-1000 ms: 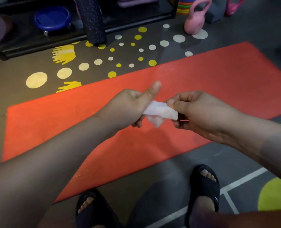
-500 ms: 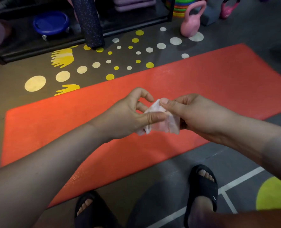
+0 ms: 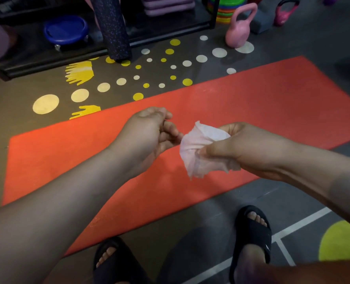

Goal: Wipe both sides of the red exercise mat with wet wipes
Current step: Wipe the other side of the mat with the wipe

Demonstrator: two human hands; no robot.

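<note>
Prep step: wet wipe [image 3: 198, 148] in hand, side 1 not yet wiped
My right hand [image 3: 241, 148] pinches it; left hand [image 3: 149, 136] loosely curled, empty; red exercise mat [image 3: 262, 99] flat on floor below; next I'd crouch and press down.

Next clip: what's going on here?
A person stands at the near edge of a red exercise mat lying flat on a gym floor. Their right hand grips a partly unfolded wet wipe in the air above the mat. The left hand is right beside the wipe with its fingers curled, but it is unclear whether they pinch its edge. The wipe is not touching the mat, so no wiping is under way.
</note>
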